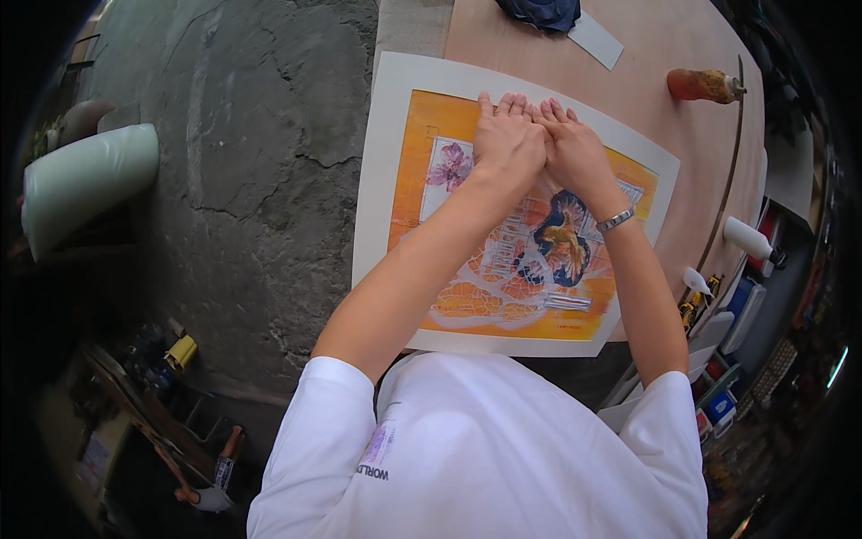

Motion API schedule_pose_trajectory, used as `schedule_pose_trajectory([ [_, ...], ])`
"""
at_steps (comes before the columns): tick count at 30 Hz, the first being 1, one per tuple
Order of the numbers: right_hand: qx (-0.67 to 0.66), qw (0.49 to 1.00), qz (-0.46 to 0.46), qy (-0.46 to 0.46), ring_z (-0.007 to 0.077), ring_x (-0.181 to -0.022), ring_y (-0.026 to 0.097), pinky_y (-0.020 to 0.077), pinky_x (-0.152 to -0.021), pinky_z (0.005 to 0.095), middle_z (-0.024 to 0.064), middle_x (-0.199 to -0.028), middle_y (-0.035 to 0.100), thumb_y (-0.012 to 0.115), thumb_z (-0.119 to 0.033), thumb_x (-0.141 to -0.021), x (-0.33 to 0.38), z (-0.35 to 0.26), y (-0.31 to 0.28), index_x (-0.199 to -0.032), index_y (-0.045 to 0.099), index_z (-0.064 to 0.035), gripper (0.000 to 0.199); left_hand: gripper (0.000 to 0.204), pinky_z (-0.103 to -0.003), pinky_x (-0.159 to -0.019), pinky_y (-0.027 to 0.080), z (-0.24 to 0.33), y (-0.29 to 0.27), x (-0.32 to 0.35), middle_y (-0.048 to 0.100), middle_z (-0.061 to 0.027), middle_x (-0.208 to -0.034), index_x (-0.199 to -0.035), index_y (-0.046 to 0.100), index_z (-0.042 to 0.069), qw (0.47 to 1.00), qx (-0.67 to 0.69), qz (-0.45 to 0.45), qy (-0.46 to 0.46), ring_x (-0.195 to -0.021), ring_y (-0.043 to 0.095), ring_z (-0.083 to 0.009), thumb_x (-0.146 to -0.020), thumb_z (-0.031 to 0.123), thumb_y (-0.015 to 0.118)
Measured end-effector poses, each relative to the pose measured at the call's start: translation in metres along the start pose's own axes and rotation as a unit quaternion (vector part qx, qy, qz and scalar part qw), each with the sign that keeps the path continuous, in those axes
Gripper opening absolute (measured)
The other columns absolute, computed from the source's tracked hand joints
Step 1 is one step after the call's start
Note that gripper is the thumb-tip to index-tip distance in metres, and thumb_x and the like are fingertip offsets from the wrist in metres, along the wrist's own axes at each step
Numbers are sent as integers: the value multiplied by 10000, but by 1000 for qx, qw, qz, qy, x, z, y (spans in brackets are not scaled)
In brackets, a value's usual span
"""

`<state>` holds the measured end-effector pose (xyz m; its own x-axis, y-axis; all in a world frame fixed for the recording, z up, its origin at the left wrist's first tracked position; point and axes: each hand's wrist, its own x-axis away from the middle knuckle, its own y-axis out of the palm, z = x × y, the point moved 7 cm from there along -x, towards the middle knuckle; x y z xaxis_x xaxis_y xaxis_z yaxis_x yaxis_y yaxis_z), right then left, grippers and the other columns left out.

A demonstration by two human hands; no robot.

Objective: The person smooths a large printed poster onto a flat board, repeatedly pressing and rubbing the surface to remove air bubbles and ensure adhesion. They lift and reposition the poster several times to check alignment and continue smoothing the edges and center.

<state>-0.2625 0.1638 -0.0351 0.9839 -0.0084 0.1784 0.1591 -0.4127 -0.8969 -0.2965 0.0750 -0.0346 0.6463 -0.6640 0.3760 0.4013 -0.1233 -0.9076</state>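
From my head camera: a large matte paper print, orange with a wide white border, a pink flower and a golden bird on a dark blue patch, lies flat on my smooth, pale wooden desk, its near edge reaching past the desk's edge toward me. My left hand and right hand rest side by side on the print's upper middle, both flat and open, palms down, fingers stretched together and pointing away from me, the two hands touching each other and gripping nothing. A metal bracelet circles my right wrist. Farther back on the desk lie a rust-orange bottle on its side, a crumpled dark blue cloth and a white paper strip. A white squeeze bottle sits at the desk's right. To the left spreads the rough, cracked grey concrete floor, with a pale green roll beyond it.
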Motion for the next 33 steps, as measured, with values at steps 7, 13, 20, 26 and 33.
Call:
schedule_pose_trajectory([
  [7,-8,999,16,-46,350,-1372,534,388,-1184,444,236,-1402,605,456,-238,-1051,-45,-66,18,-1288,666,-4,394,547,-553,-1247,207,-77,-16,21,441,-91,-1616,-1536,480,74,999,-12,18,-32,-1515,383,-213,-1042,276,358],
  [13,-9,997,22,-67,326,-1389,526,383,-1187,431,222,-1414,607,450,-250,-1051,-78,-117,31,-1294,670,-12,405,541,-493,-1239,263,-136,-28,39,478,-81,-1590,-1517,504,65,997,-24,41,-55,-1493,414,-211,-1043,273,347],
  [20,13,997,34,-75,278,-1389,534,385,-1188,427,166,-1416,624,452,-264,-1047,-85,-132,36,-1329,664,-35,420,561,-441,-1248,265,-157,-25,40,479,-143,-1580,-1499,512,18,997,10,49,-64,-1495,412,-240,-1020,294,414],
  [26,-8,999,18,-37,233,-1395,530,367,-1201,425,121,-1446,612,441,-258,-1051,-57,-98,26,-1358,647,-46,426,537,-433,-1220,325,-118,-21,24,562,-178,-1493,-1423,581,-21,992,-42,118,-17,-1432,493,-270,-1041,290,367],
  [33,5,1000,12,9,259,-1377,538,382,-1195,426,124,-1446,604,462,-210,-1025,-1,-4,2,-1379,638,-72,418,539,-438,-1215,331,-9,-3,-7,576,-226,-1461,-1393,600,-44,993,-30,107,39,-1405,520,-317,-1029,284,378],
])
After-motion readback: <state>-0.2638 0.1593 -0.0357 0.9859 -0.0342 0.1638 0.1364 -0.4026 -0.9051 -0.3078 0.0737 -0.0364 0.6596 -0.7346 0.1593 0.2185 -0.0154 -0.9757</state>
